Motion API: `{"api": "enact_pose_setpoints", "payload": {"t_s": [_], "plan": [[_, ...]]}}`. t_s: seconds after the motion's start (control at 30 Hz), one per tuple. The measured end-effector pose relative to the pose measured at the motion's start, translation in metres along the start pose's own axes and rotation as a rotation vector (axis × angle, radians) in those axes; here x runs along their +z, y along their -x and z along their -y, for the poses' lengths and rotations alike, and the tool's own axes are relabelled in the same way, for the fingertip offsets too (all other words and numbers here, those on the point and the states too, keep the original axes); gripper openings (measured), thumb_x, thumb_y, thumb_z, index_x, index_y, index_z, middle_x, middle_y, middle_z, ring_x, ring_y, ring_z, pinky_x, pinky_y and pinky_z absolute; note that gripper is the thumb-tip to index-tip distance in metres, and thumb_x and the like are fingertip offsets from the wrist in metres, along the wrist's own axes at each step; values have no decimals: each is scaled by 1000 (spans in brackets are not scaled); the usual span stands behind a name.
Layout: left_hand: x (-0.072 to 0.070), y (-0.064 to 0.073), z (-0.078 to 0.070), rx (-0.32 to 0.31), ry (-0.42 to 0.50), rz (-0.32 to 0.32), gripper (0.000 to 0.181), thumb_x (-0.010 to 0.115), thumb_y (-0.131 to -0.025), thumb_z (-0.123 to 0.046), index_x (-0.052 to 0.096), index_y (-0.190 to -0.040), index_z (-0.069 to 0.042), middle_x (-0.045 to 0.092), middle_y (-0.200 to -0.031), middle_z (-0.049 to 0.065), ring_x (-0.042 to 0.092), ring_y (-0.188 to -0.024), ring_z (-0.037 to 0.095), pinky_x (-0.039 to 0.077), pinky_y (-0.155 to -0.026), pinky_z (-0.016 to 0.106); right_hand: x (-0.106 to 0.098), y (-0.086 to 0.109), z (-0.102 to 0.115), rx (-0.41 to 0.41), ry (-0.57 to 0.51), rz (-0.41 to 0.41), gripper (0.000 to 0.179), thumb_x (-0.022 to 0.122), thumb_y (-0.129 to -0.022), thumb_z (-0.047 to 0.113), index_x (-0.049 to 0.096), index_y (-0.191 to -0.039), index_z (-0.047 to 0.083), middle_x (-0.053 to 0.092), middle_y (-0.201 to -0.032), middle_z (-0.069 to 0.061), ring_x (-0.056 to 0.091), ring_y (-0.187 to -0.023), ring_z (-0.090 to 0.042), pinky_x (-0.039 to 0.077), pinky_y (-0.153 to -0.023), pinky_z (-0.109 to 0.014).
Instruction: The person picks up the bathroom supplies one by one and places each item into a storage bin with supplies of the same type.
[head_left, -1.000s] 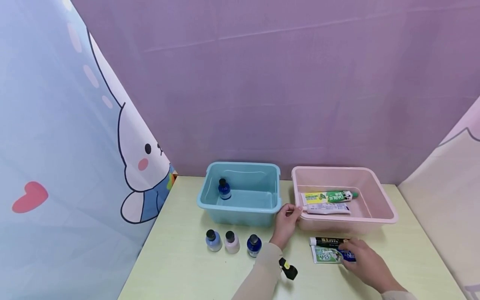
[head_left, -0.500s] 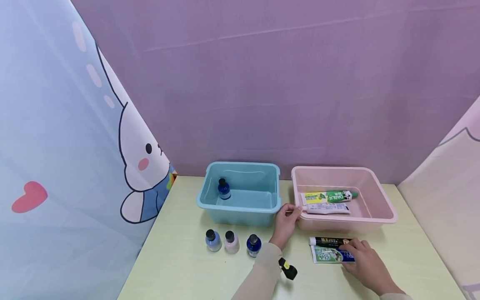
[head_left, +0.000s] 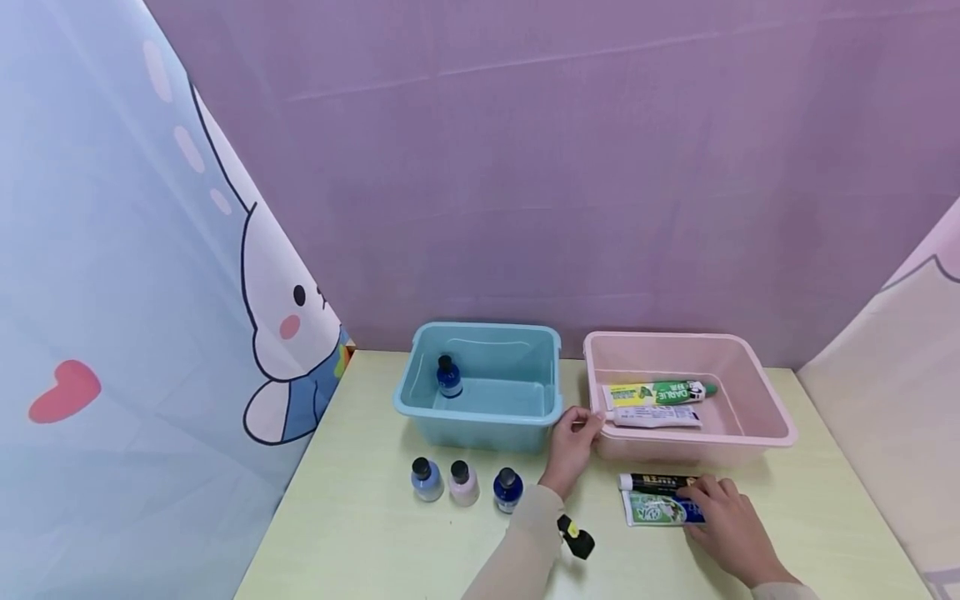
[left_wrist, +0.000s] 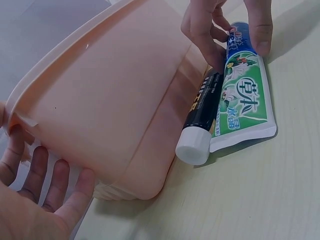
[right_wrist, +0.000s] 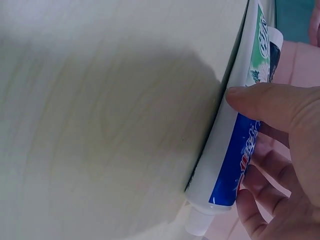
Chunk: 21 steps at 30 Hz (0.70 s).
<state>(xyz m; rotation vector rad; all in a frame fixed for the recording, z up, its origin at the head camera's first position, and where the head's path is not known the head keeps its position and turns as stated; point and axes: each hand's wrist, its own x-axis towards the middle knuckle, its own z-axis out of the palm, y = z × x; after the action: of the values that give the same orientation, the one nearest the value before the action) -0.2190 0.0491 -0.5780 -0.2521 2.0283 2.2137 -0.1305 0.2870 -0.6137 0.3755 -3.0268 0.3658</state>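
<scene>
My left hand [head_left: 572, 450] pinches the near left corner of the pink bin's rim [head_left: 705, 438]. In the left wrist view its fingers [left_wrist: 56, 180] curl up beneath that rim. My right hand [head_left: 726, 527] grips a green-and-blue toothpaste tube [head_left: 654, 509] lying in front of the bin. The right wrist view has the thumb on the tube's near edge, with the other fingers at its far side. Right alongside lies a black toothpaste tube [left_wrist: 204, 102] with a white cap, partly covered by the right hand. A green-and-yellow toothpaste tube [head_left: 652, 393] and a white tube [head_left: 656, 417] lie inside the bin.
A blue bin [head_left: 480, 421] stands left of the pink one, with a dark blue bottle [head_left: 449, 379] inside. Before it stand a light blue bottle [head_left: 427, 481], a pale pink bottle [head_left: 463, 485] and another dark blue bottle [head_left: 507, 492]. A purple cloth [head_left: 525, 167] hangs behind.
The right hand's fingers have shifted slightly over the green-and-blue toothpaste tube. My left hand keeps its place at the pink bin's corner.
</scene>
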Motion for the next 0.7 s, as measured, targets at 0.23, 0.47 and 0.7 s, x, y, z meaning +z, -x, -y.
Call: {"api": "enact_pose_setpoints", "payload": {"t_s": [0.23, 0.47, 0.7], "plan": [[1, -1, 0, -5, -8, 2, 15, 66, -100, -32, 65, -102, -17, 64, -99, -2, 60, -91, 13, 58, -93, 43, 0, -1, 0, -10, 5, -25, 42, 92, -68, 23, 75, -106, 12, 64, -106, -6, 53, -95, -27, 48, -73, -48], [0, -2, 1, -4, 3, 0, 14, 67, -100, -30, 66, -101, -16, 63, -97, -2, 59, -90, 13, 57, -92, 44, 2, -1, 0, -23, 21, -8, 41, 93, -67, 25, 76, -103, 14, 61, -102, -3, 50, -91, -24, 44, -69, -40], [0, -1, 0, -4, -13, -2, 15, 67, -100, -33, 65, -100, -18, 63, -97, -4, 59, -90, 12, 58, -90, 40, 2, -2, 1, -27, 34, 23, 41, 92, -69, 26, 77, -104, 12, 60, -102, -3, 49, -91, -24, 43, -68, -38]]}}
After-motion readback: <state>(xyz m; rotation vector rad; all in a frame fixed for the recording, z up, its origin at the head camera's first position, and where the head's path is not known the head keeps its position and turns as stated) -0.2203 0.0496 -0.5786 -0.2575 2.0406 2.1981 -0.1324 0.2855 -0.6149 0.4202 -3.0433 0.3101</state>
